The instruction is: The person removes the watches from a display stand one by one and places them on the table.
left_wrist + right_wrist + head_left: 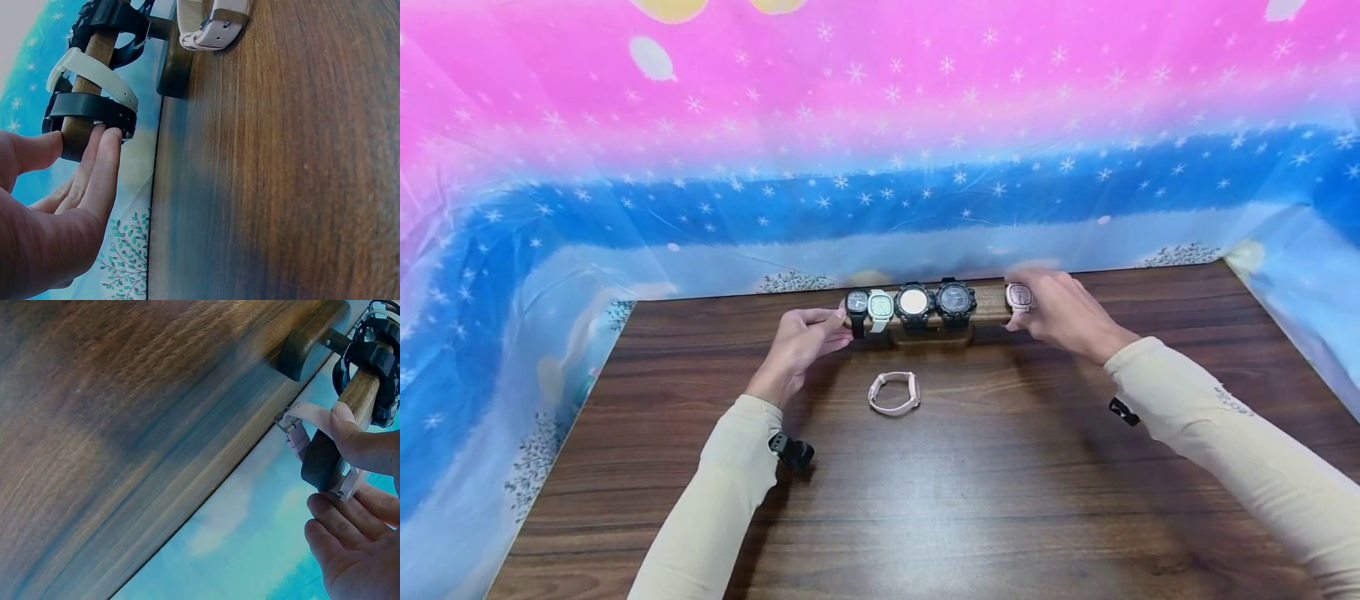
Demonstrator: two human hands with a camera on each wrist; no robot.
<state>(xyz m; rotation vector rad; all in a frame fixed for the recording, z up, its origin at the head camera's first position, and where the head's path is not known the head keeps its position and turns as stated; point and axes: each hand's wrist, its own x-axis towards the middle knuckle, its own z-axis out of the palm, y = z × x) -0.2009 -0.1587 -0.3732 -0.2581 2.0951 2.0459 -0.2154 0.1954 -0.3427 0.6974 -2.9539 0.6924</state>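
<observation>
A wooden watch stand (991,302) with a horizontal bar stands near the table's far edge. At the bar's left end my left hand (801,346) pinches the stand, thumb on the bar end and fingertips against the strap of a black watch (87,107). Beside that watch are a pale mint watch (880,308) and two chunky black watches, one with a bright glare on its face (914,302). My right hand (1060,308) holds a pink watch (1019,297) by its strap, which loops round the bar's right end. The thumb presses the strap over the bar in the right wrist view.
A pale pink watch (915,389) with its strap closed in a loop rests on the brown wooden table (970,483), nearer me than the stand. Behind the table hangs a pink and blue snowflake cloth (880,192). The stand's base (309,347) sits below the bar.
</observation>
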